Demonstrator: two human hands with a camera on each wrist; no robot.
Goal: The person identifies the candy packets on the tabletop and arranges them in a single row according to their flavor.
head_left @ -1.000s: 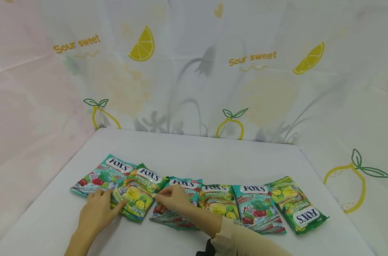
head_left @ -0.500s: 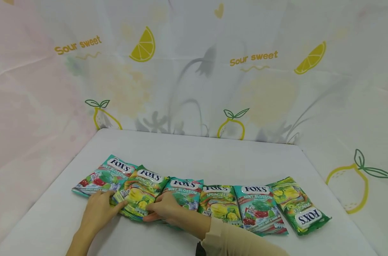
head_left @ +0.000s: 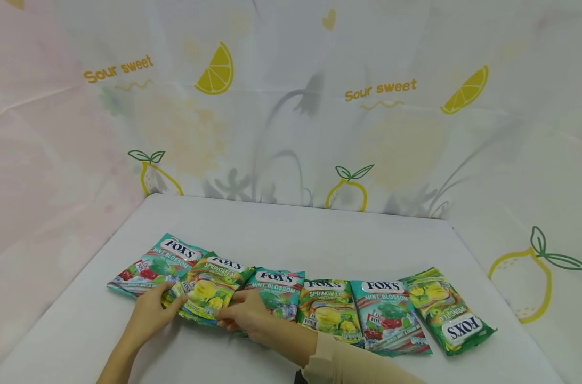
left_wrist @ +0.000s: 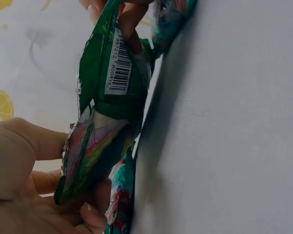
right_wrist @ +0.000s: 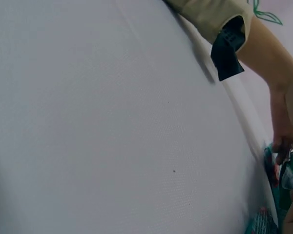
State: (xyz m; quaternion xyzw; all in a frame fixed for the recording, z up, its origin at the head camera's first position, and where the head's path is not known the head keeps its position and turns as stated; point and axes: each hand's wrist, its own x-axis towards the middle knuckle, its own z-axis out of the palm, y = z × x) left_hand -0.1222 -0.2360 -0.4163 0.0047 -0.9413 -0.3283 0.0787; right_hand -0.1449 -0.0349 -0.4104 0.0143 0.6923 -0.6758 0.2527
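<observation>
A yellow-green Fox's Spring Tea candy bag (head_left: 205,288) is held between both hands, its near edge raised off the table. My left hand (head_left: 149,314) pinches its left lower corner, thumb on the printed front. At the right lower corner, my right hand (head_left: 248,313) pinches the same bag. The left wrist view shows its green underside with a barcode (left_wrist: 119,66) and the left hand (left_wrist: 24,180) gripping one edge. Touching it on the left is a teal Mint Blossom bag (head_left: 149,269); another teal bag (head_left: 276,290) lies to its right, partly behind the right hand.
Farther right on the white table (head_left: 272,229) lie a Spring Tea bag (head_left: 326,314), a Mint Blossom bag (head_left: 389,317) and a Spring Tea bag turned upside down (head_left: 449,312). A lemon-printed cloth (head_left: 281,106) rises behind the table.
My right hand has moved left and nearer from the teal bag to the Spring Tea bag's lower corner and now pinches it. The bag's near edge has risen and tilted.
</observation>
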